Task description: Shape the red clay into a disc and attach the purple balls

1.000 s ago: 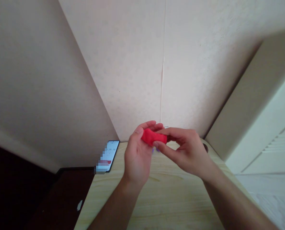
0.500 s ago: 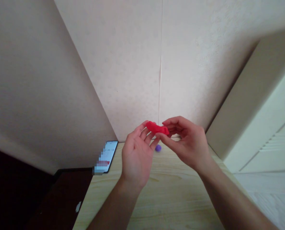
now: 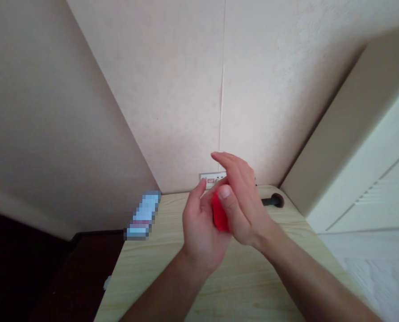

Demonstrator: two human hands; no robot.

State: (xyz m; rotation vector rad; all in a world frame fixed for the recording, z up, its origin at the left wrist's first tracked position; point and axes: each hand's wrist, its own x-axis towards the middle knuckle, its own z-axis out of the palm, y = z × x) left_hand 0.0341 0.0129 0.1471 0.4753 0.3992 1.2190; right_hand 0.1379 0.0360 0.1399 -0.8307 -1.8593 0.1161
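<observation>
A lump of red modelling clay (image 3: 220, 213) is held between my two palms above the wooden tabletop. My left hand (image 3: 202, 223) lies beneath it, palm up, with the thumb raised at the side. From the right, my right hand (image 3: 241, 199) covers the clay, its thumb resting on the top edge and its fingers stretched towards the wall. Part of the lump is hidden under the right palm. The small purple ball cannot be seen behind the hands.
A phone (image 3: 143, 215), blurred out, lies at the left edge of the tabletop (image 3: 249, 281). Behind the hands a power strip (image 3: 211, 180) sits by the wall. A black cable (image 3: 269, 201) enters a round hole at the back right. A pale cabinet (image 3: 363, 147) stands to the right.
The red clay was pinched by the right fingers over the left fingers; now it sits lower, between both palms. The right hand has turned over it. The purple ball has gone out of sight.
</observation>
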